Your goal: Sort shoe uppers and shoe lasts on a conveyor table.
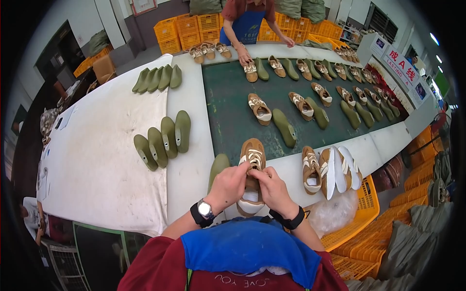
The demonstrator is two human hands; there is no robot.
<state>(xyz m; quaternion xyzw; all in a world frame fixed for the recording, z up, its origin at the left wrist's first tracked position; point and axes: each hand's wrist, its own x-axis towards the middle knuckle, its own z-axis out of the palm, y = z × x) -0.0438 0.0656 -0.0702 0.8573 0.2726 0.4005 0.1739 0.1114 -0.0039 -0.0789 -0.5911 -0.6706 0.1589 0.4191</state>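
Observation:
A brown shoe upper [252, 154] with white laces and a white lining lies on the table edge right in front of me. My left hand [229, 185] and my right hand [272, 186] both grip it at the tongue and lace area, fingers closed. A green shoe last [218, 167] lies just left of my left hand. To the right, several more brown and white shoe uppers [331, 169] stand side by side.
A dark green conveyor belt [233, 121] carries pairs of shoe uppers and green lasts [284, 127]. More green lasts [164, 138] lie on the white cloth at left. Another person [247, 24] works at the far end. Orange crates [354, 228] stand at my right.

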